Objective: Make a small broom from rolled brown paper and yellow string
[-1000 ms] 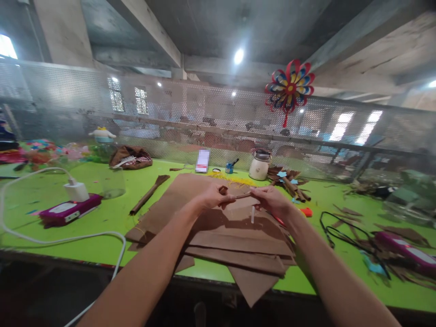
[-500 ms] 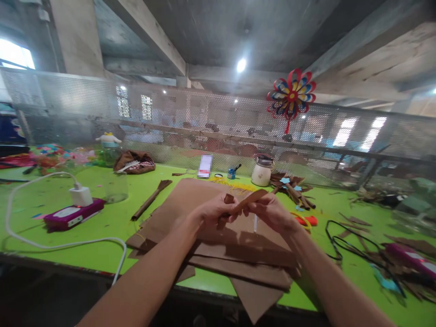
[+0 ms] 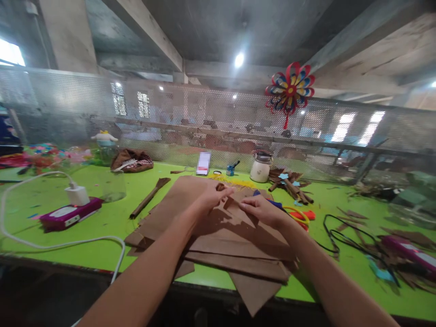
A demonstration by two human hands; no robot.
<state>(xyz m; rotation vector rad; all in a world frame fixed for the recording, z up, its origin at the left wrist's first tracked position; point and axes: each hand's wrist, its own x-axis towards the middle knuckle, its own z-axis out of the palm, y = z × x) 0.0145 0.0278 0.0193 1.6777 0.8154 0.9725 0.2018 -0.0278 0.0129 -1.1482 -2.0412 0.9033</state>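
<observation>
Over a stack of brown paper sheets point(image 3: 190, 190), my left hand point(image 3: 213, 200) is closed on a strip of brown paper point(image 3: 233, 206) whose near end is curled. The strip slants down to the right, away from my left fingers. My right hand point(image 3: 262, 209) is beside it, thumb and forefinger pinched at the strip's edge. Part of a blue object point(image 3: 276, 204) shows behind my right hand; its kind is hidden. To the right of it are an orange-red item point(image 3: 306, 215) and a yellow loop point(image 3: 293, 210).
On the green table point(image 3: 109, 225) are a rolled brown paper stick point(image 3: 150, 199), a purple power strip point(image 3: 71, 213) with a white cable, and a clear cup point(image 3: 114, 186). A phone point(image 3: 203, 163), blue pot point(image 3: 230, 170), white jar point(image 3: 260, 168) and black cable point(image 3: 329, 231) lie farther off.
My hands have moved apart slightly, and the strip has swung from slanting up to slanting down on the right. The blue object has come into view behind my right hand.
</observation>
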